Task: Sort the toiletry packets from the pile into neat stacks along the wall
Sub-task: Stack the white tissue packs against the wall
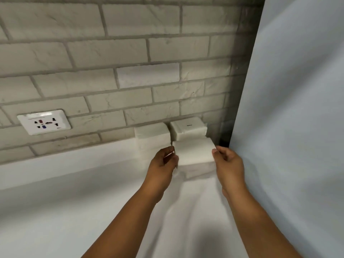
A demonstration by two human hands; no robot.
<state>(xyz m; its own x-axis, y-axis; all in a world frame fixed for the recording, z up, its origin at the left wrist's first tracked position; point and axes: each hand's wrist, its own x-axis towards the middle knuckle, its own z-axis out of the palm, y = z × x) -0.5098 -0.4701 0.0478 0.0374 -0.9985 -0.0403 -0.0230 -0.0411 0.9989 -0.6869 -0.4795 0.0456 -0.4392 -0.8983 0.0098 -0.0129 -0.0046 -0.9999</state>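
Two hands [163, 161] [228, 161] flank the front stack [193, 155].

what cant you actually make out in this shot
- Head view: the print on the back right stack is a tiny dark smudge, too small to read.
- The white stack between the left hand and right hand: single packets cannot be counted, white on white and blurred.
- Its lower sides are hidden by both hands.
- The pile is not visible.
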